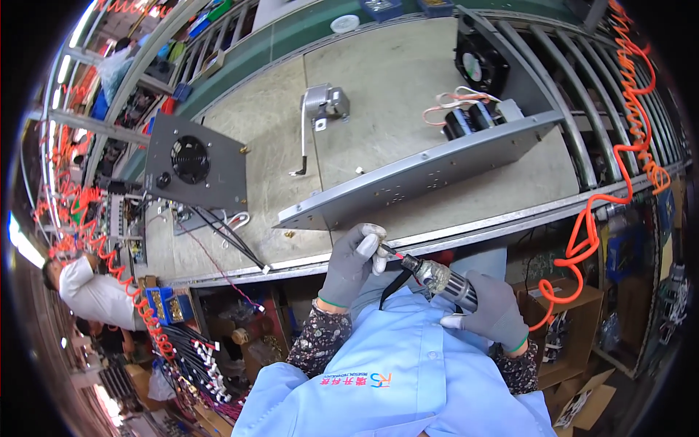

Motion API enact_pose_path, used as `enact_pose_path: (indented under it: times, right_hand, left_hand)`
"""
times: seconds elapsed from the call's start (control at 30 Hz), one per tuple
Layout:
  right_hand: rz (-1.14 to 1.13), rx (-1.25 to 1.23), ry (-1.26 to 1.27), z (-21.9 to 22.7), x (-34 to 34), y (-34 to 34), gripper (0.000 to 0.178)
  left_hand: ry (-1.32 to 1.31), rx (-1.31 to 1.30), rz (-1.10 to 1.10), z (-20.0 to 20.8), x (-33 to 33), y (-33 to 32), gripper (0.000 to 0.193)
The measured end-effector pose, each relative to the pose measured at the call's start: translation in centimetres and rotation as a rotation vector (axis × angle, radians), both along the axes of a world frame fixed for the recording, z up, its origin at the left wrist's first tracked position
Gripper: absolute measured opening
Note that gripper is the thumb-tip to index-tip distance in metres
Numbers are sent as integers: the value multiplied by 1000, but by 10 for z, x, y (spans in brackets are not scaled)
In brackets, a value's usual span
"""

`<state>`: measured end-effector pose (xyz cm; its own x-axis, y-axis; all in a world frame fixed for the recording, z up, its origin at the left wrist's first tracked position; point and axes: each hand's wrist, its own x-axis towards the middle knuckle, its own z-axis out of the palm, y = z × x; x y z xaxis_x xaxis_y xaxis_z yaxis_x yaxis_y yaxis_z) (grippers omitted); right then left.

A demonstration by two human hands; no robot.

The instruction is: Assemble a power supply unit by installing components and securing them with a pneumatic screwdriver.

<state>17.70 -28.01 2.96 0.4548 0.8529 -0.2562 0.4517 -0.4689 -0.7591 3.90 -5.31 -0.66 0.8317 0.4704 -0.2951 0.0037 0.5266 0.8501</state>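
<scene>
My right hand (495,309), in a grey glove, is wrapped round the rear of a power screwdriver (443,280) held in front of my blue work coat. The screwdriver points up and left, toward my left hand (348,268). Gloved too, that hand has thumb and fingers pinched together at the bit's tip; whatever small piece they hold is too hidden to name. Just beyond them, at the bench's near edge, stands a long grey metal chassis (429,175). A black fan (480,62) and dark cylindrical capacitors (470,119) with wires sit on its far side.
A grey metal case (200,164) with a fan and trailing cables stands on the left of the bench. A silver motor-like part (325,102) lies mid-bench. Rollers (561,95) and a coiled orange hose (582,255) are at right. Blue bins (166,306) hang lower left.
</scene>
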Motion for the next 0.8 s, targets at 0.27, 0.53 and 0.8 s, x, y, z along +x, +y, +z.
enact_pose_path:
  times: [0.27, 0.53, 0.8]
  right_hand:
    - [-71, -7, -27, -8, 0, -22, 58]
    - [-129, 10, -87, -21, 4, -35, 64]
    - [-185, 100, -168, -26, 14, -52, 67]
  left_hand:
    - [115, 233, -48, 7, 18, -9, 16]
    - [332, 560, -114, 25, 39, -16, 16]
    - [404, 630, -227, 53, 61, -28, 20]
